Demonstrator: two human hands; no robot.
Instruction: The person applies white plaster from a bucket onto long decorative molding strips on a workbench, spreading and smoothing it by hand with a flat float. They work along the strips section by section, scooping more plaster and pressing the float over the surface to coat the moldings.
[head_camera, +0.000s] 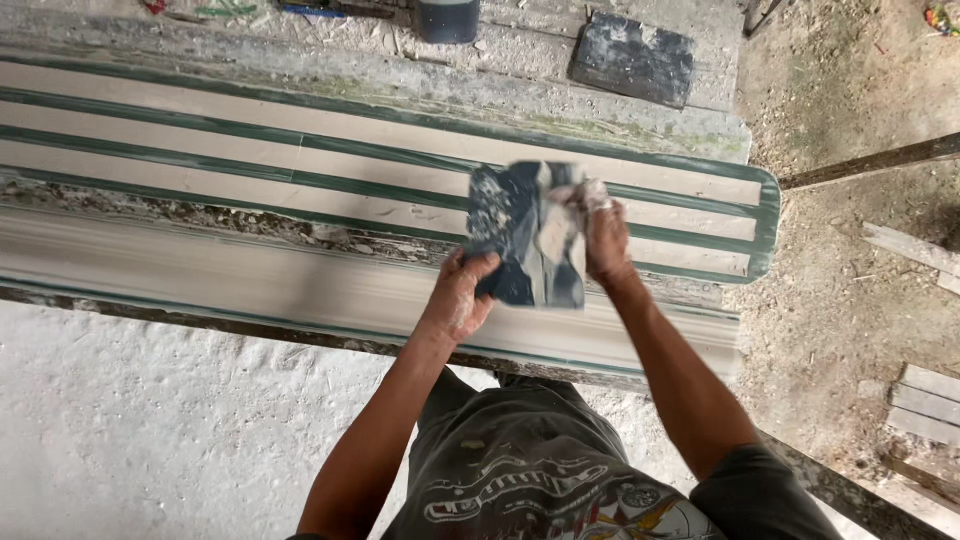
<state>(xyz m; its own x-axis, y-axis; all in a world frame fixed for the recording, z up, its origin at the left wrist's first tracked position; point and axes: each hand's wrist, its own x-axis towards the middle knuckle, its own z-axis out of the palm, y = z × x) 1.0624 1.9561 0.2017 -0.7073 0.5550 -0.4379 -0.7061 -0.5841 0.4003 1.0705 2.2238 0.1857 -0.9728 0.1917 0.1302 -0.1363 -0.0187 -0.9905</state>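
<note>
Two hands — left hand (458, 300), right hand (603, 235) — gripping dark sheet (520, 235)

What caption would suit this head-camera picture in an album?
Both hands, left hand and right hand, hold a dark crumpled sheet above a long pale moulding with green stripes.

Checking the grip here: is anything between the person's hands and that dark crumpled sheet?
Nothing visible: the left hand and right hand both grip the dark sheet directly, above the long pale moulding.
</note>
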